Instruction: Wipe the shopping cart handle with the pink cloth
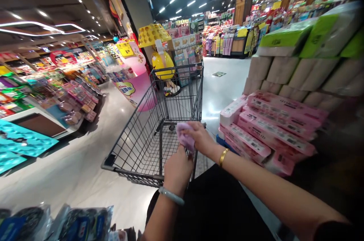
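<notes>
So we're in a big supermarket aisle, shelves of colourful packets (pixel 71 96) on one side and a huge stack of tissue and paper rolls (pixel 301 70) on the other, with pink multipacks (pixel 273 131) piled low right beside us. In front of us sits the shopping cart (pixel 148 138), wire basket, and as far as we can see nothing is lying in it yet. Our right hand (pixel 200 136) is closed around a small soft purple pack (pixel 184 137), fingers curled over it, holding it just above the near end of the cart, about at rim height. Our left hand (pixel 178 169) is right under it, touching the bottom of the pack or the cart's edge; whether it's really gripping anything we can't tell, since we only see the back of it. So we'd say the picking-up part looks done, and the pack is at the cart but not down in the basket.
</notes>
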The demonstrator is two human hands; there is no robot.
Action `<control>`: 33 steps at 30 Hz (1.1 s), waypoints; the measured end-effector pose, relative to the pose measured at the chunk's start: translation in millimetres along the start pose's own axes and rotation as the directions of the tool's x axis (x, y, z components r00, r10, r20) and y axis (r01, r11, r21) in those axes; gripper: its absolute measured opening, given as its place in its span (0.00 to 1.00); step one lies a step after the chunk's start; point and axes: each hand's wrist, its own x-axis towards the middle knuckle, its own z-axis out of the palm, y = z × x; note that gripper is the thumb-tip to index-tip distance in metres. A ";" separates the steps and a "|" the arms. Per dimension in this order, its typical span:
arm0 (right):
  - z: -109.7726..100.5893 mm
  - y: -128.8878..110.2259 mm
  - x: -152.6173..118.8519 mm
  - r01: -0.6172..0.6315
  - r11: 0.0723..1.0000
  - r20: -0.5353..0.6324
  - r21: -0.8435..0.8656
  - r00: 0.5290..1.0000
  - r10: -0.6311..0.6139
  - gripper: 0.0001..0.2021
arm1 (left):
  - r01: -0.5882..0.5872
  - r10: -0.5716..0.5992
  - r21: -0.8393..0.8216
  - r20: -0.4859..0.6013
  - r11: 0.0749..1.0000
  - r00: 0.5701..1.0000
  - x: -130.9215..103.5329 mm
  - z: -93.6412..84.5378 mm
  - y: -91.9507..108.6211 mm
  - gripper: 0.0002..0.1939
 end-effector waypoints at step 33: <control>131.4 -3.8 -39.1 -0.469 0.759 -0.390 0.451 0.662 0.640 0.17 | -0.063 0.051 0.195 0.069 0.979 0.996 25.9 -32.1 -80.3 0.37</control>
